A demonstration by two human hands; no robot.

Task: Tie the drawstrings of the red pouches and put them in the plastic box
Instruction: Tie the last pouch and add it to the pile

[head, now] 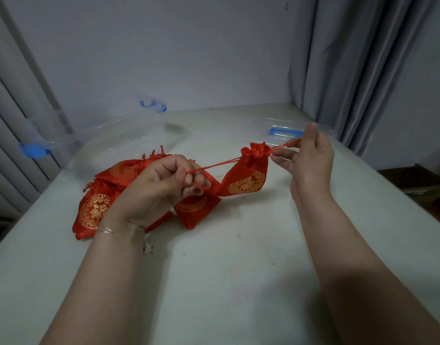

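Note:
A red pouch (249,175) with a gold pattern hangs above the table between my hands, its mouth gathered tight. My left hand (161,188) pinches the left drawstring (214,166), and my right hand (311,155) pinches the right drawstring (283,145); both cords are pulled taut. Several more red pouches (94,210) lie in a heap on the table under and behind my left hand. The clear plastic box (94,140) with blue clips stands at the back left.
The clear lid (286,131) with a blue handle lies flat at the back right. The white table (214,270) has a wall behind it and grey curtains (351,70) on both sides. A bracelet is on my left wrist.

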